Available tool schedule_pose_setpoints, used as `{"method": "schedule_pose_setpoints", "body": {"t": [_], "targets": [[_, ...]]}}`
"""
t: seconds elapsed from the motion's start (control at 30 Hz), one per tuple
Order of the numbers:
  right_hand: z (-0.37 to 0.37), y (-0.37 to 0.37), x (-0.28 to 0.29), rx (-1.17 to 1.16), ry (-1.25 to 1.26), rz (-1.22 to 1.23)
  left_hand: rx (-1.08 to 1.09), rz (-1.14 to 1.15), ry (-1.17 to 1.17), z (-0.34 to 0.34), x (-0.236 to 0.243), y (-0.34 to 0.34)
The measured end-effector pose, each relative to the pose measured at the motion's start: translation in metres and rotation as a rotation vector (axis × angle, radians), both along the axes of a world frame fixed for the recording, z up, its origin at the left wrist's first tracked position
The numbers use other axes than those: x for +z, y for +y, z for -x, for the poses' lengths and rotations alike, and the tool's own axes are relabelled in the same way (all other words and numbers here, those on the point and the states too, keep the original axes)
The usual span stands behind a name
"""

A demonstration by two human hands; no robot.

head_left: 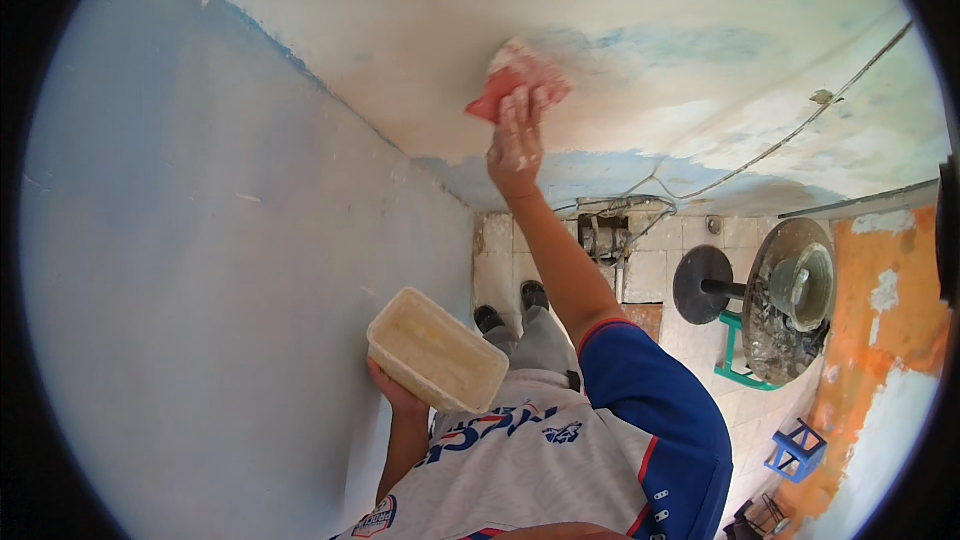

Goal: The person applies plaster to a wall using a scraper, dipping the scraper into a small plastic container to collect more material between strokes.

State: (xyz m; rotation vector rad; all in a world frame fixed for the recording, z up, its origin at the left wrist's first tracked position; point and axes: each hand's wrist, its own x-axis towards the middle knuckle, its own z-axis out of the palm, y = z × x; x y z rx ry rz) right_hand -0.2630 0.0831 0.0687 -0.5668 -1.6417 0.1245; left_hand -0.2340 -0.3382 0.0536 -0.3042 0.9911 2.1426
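My right hand (518,140) reaches up and forward, its fingers pressing a thin red putty spreader (515,85) against the wall ahead (420,30). White paste smears the spreader, and its edges are slightly blurred. Whitish marks also dot the fingers. Low on the left, my left hand (400,390) grips a rectangular cream plastic tub (470,395) from its side and underneath. The tub is tilted, with pale paste coating its inside. Around the spreader, the wall shows cream smears over patches of blue.
A blue-grey wall (200,240) rises close on my left. A cable (770,150) crosses the front wall. To the right are a round dark table (765,330) bearing a bucket (803,285), a green stool frame (735,365) and a small blue stool (797,450). A machine (603,237) sits by the wall's foot.
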Motion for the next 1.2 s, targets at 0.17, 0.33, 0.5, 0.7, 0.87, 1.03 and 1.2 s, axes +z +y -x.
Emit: {"method": "schedule_pose_setpoints", "body": {"t": [0.17,0.33,0.5,0.7,0.87,1.03,1.2], "targets": [[0.004,-0.009,0.003,0.091,0.031,-0.029,-0.004,-0.009,0.018,0.002,-0.001,0.004],[-0.001,-0.001,0.01,-0.027,0.058,0.111,-0.028,-0.02,0.041,-0.001,0.0,0.002],[-0.001,-0.003,0.007,0.091,-0.017,-0.152,-0.033,0.003,0.055,0.001,0.002,0.004],[-0.009,0.0,-0.008,-0.029,0.043,0.036,-0.043,0.003,0.043,0.0,0.001,-0.001],[-0.015,0.005,-0.001,0.169,-0.065,-0.148,-0.03,0.028,0.055,-0.002,-0.002,-0.005],[-0.017,0.011,0.006,-0.068,0.108,0.02,-0.023,-0.017,0.008,-0.001,-0.003,-0.01],[-0.016,0.013,-0.004,0.051,-0.062,-0.045,-0.001,0.015,0.004,-0.001,-0.007,-0.012]]}}
